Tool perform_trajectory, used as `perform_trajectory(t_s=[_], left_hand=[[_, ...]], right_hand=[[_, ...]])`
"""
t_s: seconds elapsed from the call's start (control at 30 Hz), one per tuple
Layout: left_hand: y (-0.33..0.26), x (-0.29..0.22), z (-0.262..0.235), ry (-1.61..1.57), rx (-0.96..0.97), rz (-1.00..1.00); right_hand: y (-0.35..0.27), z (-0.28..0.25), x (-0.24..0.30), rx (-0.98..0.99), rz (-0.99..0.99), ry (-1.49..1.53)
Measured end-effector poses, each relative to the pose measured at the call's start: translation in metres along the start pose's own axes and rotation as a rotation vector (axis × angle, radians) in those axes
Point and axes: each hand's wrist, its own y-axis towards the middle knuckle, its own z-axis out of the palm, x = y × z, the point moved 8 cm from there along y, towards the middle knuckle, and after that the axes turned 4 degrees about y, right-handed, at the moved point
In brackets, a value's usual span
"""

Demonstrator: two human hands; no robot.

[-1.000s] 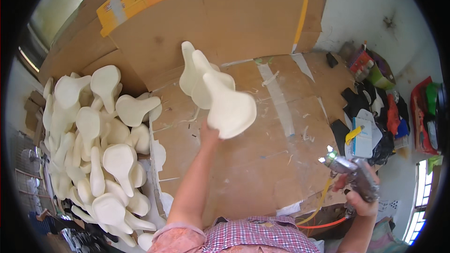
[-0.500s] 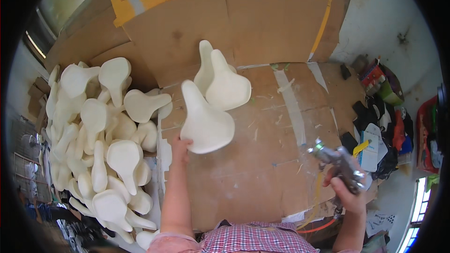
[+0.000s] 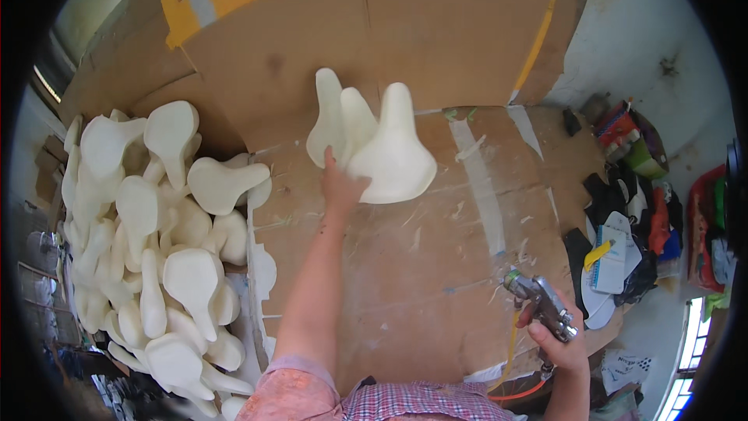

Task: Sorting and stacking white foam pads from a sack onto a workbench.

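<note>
Left hand (image 3: 340, 187) on a foam saddle (image 3: 393, 157), right hand (image 3: 558, 337) gripping a spray gun (image 3: 539, 303).
The left fingers hold the saddle's wide end as it leans against 2 others (image 3: 336, 118) at the cardboard backboard (image 3: 436, 39); the right fist is closed round the gun's handle, over the table's (image 3: 436, 265) near right corner. A saddle pile (image 3: 156, 226) lies left.

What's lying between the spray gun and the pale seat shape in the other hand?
Head view: only bare cardboard tabletop with tape strips separates the spray gun from the cream seat shape.
</note>
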Motion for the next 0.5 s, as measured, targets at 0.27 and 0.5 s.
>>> perform_trajectory(t_s=[0.27,0.5], left_hand=[[-0.031,0.033,-0.048,-0.274,0.155,-0.106],[-0.08,0.141,-0.197,-0.854,-0.164,-0.332]], right_hand=[[0.01,0.027,0.023,0.071,-0.066,0.003],[0.026,0.037,0.051,0.005,-0.14,-0.027]])
